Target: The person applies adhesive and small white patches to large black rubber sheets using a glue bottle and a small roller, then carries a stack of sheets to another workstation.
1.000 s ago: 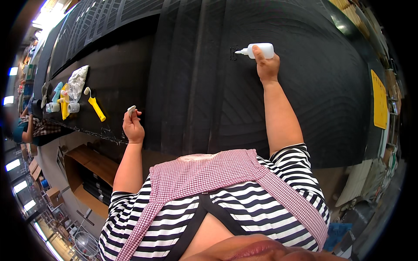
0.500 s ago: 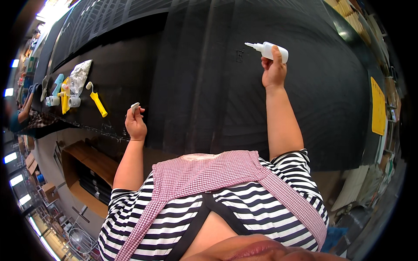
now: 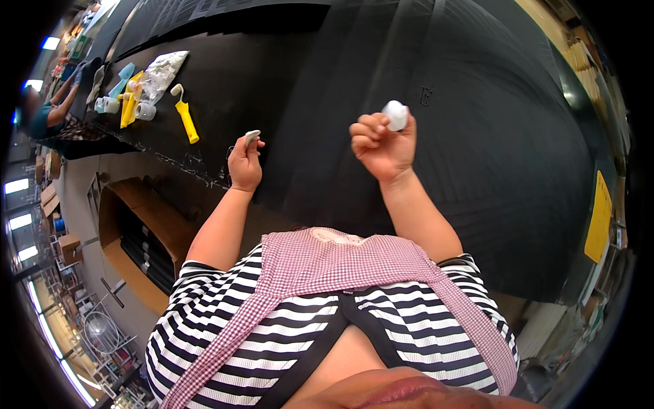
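We begin with the largest element, the black rubber sheet (image 3: 490, 157), which spans the whole work surface ahead of us and curves off toward the upper right. Its near edge runs just in front of our checked apron (image 3: 354, 262), worn over a striped shirt.

Next in size is the wooden shelf unit (image 3: 136, 238) below the table edge on our left. On the right margin, a yellow tag (image 3: 599, 215) hangs at the sheet's edge.

At the far left of the surface we note a cluster of supplies: a clear plastic bag (image 3: 162, 68), a yellow-handled tool (image 3: 185, 119) with a pale head, and a roll of tape (image 3: 144, 110). A second person (image 3: 48, 112) works beyond this cluster, well apart from us.

Our right hand (image 3: 383, 143) is raised over the middle of the sheet, fingers curled around a white squeeze bottle (image 3: 395, 114). The bottle sits at the top of the fist, gripped between thumb and fingers, with its rounded end facing the camera; we cannot tell where the nozzle points.

Our left hand (image 3: 245, 163) is held near the sheet's front edge, well apart from the bottle. It pinches a small pale piece (image 3: 252, 135) between thumb and fingertips; what the piece is, we cannot tell.
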A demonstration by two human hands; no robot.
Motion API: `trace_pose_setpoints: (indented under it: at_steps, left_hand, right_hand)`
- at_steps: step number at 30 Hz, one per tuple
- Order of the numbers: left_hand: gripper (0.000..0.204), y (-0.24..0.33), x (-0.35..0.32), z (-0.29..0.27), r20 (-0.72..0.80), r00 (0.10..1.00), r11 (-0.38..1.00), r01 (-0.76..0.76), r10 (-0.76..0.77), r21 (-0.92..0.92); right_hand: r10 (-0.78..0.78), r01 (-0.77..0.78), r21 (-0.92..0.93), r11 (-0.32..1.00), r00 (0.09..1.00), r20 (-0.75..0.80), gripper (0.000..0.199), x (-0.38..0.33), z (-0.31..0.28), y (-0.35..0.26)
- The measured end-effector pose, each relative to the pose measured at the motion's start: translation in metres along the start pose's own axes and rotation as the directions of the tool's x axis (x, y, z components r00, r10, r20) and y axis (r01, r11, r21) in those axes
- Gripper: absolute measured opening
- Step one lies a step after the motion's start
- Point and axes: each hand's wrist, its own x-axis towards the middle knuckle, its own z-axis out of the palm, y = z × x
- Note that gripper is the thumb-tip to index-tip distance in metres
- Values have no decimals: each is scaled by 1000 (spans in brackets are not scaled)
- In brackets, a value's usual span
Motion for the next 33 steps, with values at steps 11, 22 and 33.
trace_pose_setpoints:
  at_steps: [11, 22, 33]
  left_hand:
    - [21, -1, -5, -2, 12, 999, 999, 44, -44, 3]
    - [21, 85, 23, 19, 245, 945, 860, 305, -218, -409]
    - [18, 204, 46, 83, 730, 608, 228, 794, -310, -564]
  right_hand:
    - [-209, 203, 58, 978, 969, 132, 24, -24, 14, -44]
    - [-526, 513, 145, 846, 847, 73, 28, -80, -23, -156]
    - [-472, 373, -682, 629, 880, 47, 39, -86, 4, -66]
